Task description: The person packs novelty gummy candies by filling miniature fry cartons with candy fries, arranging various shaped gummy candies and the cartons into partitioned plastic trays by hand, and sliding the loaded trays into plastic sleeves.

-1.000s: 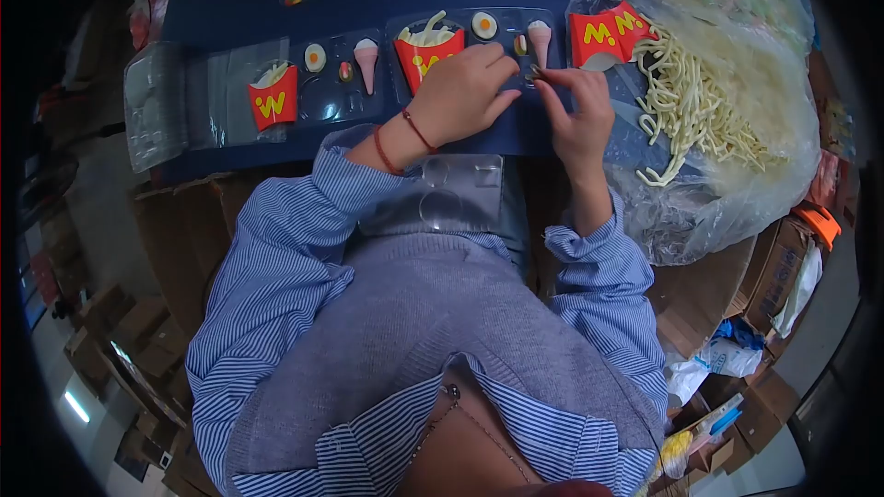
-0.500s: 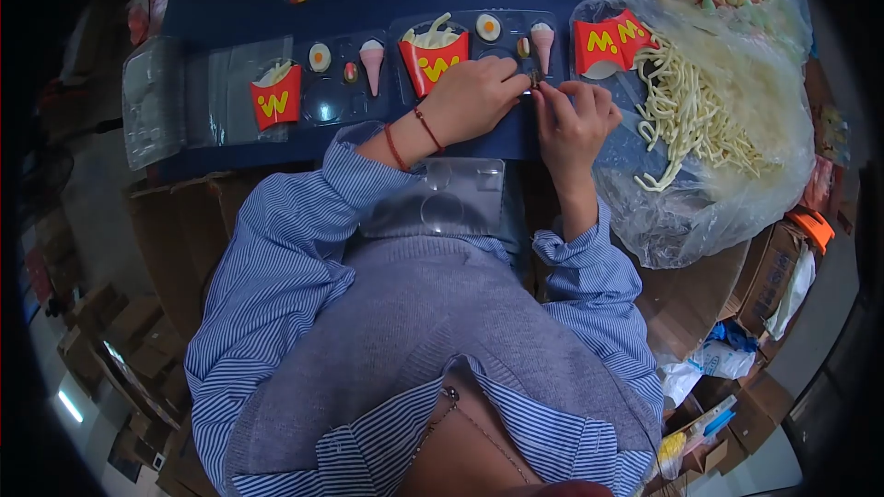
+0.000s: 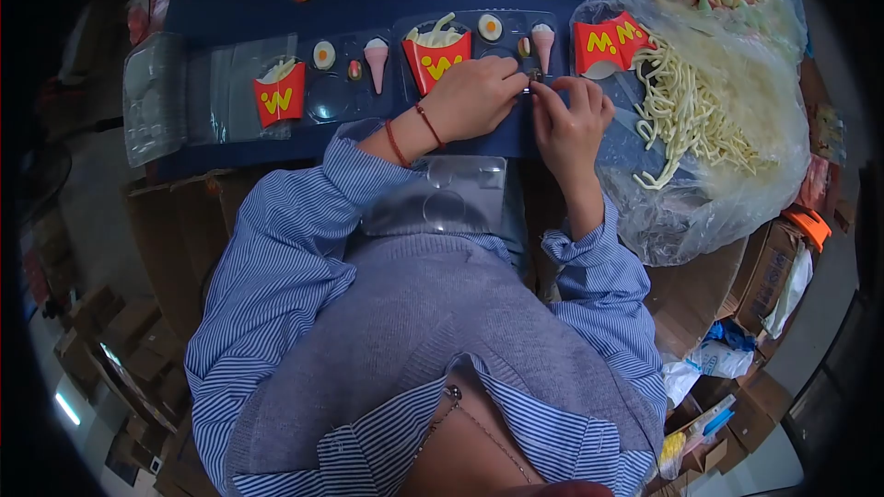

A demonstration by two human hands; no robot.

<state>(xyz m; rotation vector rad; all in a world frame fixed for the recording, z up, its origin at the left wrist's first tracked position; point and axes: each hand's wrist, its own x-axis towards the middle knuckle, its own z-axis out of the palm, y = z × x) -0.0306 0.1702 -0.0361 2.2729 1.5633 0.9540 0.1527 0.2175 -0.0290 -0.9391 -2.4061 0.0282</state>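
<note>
Small dark piece [image 3: 536, 75] at near right part of clear tray [image 3: 507, 44], just nearer than pink cone [image 3: 543, 48]. Fingertips of left hand [image 3: 477, 99] and right hand [image 3: 573, 127] bunched at it from either side; firm pinch or mere touch, can't tell. Use light fingertip pressure, keep left knuckles off red fries box [image 3: 436, 57], avoid nudging cone. Keep tray flat on counter [image 3: 354, 7]; don't flex thin plastic. Loose fries [image 3: 695, 129] off to the right.
</note>
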